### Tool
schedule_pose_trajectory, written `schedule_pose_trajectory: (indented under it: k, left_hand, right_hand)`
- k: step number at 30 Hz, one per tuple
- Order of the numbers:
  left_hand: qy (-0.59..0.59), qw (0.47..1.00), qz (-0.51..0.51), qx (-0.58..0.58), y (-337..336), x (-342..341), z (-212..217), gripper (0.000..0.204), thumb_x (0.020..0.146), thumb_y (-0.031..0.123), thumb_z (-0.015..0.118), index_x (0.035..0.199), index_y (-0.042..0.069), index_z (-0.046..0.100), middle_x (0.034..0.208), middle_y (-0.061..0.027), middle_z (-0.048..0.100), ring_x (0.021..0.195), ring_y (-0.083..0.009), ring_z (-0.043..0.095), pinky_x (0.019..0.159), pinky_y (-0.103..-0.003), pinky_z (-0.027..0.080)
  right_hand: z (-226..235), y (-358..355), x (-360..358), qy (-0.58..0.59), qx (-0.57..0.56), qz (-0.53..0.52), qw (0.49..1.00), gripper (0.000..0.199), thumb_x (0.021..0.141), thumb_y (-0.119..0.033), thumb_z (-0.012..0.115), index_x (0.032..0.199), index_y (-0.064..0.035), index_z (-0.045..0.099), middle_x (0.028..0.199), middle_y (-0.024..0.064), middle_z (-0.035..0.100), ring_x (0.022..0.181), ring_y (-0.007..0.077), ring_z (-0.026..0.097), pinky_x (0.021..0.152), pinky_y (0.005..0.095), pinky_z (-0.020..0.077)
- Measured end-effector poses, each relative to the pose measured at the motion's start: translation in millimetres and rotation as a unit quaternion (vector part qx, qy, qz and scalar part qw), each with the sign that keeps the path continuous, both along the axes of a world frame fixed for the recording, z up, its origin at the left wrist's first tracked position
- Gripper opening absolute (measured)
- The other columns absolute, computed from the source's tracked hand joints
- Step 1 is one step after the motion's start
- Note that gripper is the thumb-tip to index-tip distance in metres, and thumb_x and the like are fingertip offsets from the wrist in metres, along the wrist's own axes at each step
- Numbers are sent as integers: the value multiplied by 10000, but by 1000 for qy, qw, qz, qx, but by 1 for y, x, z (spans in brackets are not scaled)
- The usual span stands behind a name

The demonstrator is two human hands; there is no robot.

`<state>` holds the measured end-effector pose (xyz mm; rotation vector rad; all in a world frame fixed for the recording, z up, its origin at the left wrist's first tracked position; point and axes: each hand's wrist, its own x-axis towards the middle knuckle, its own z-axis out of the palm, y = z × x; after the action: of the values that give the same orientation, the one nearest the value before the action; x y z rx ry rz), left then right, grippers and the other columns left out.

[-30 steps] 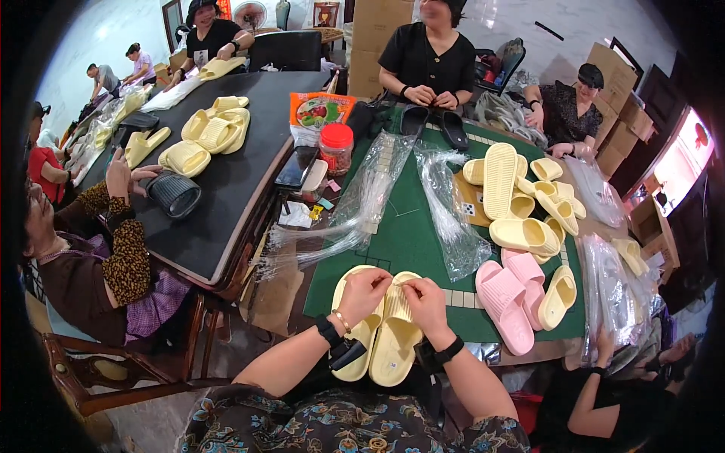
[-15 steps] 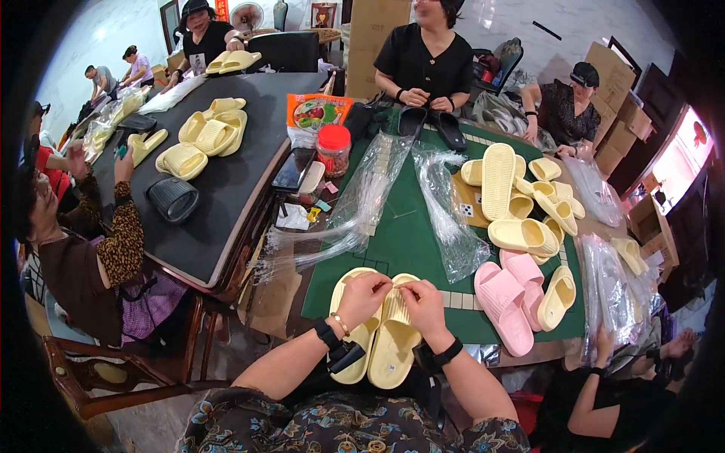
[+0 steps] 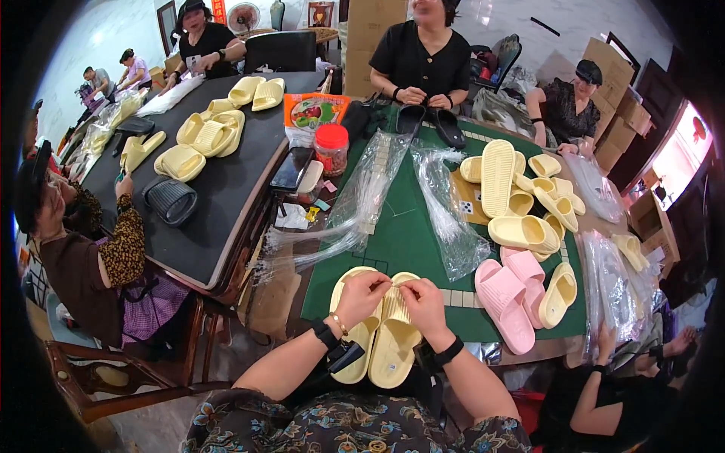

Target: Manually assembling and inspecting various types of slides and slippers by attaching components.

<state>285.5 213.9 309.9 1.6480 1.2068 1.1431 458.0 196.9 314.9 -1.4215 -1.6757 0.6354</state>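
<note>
A pair of pale yellow slippers sits side by side at the table's near edge, toes pointing away from me. My left hand is over the left slipper's strap with thumb and fingers pinched together. Close beside it, my right hand pinches in the same way over the right slipper. The fingertips nearly meet above the gap between the straps, and whatever they hold is too small to make out. Just beyond lie bundles of thin clear plastic strands and a clear plastic bag.
Pink slippers and a pile of yellow slippers lie on the green table to the right, beside clear bags. A red-lidded jar and a phone stand left. Co-workers sit around both tables.
At the far left table, a person has put down a pair of yellow slippers on the black top. Another person there has lowered their hands. My own hands stay almost still.
</note>
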Motion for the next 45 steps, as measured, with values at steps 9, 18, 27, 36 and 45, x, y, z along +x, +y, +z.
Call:
schedule_pose_trajectory:
  k: [9,18,27,36,45]
  left_hand:
    - [26,999,6,19,-1,7,13,125,842,99,676,925,8,690,743,-81,669,640,-132,618,601,-260,490]
    - [96,993,-6,71,-4,5,5,122,793,136,696,855,31,698,729,-110,644,679,-247,605,613,-359,474]
    - [97,993,-8,64,-4,5,0,109,776,131,692,816,30,702,692,-112,636,674,-261,604,622,-370,480]
    - [113,983,-12,141,1,10,-5,107,749,157,665,752,54,691,716,-100,658,689,-296,620,673,-403,489]
    - [174,976,5,132,-7,0,17,221,786,196,679,966,69,697,901,-119,665,887,-300,610,807,-394,480]
  right_hand:
    - [1,1,4,-8,7,-9,1000,114,807,-119,665,867,-25,691,824,135,641,814,322,604,729,402,480]
    - [-6,-1,4,-18,59,16,998,101,796,-107,665,856,-33,699,813,108,638,799,295,603,711,383,483]
    - [0,0,3,-47,80,35,995,91,758,-81,691,819,-14,694,785,109,644,774,295,600,704,378,478]
    - [2,1,4,-39,106,74,991,79,704,-23,678,775,-14,712,719,113,637,689,279,600,652,367,479]
    - [-7,-4,15,-36,31,15,999,113,787,-14,651,880,36,692,847,124,646,767,222,630,701,310,500]
